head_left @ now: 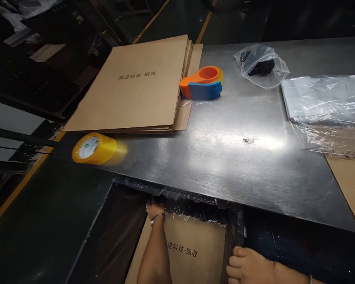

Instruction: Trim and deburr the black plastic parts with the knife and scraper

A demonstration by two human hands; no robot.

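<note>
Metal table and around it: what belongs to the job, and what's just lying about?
In the job:
dark plastic, gripped by the right hand
printed cardboard inside it, left hand at its far end

Lying about, untouched:
cardboard stack
yellow tape roll
tape dispenser
clear bag
clear plastic sheeting

Dark green floor (44,221), yellow-lined

Brown rectangular cardboard sheet (198,236), black characters printed on upper face, lies flat within crinkled black plastic liner (121,217), mouth open

One cardboard stack (133,94), one separate panel (195,246), one tape dispenser (204,90) show.
</note>
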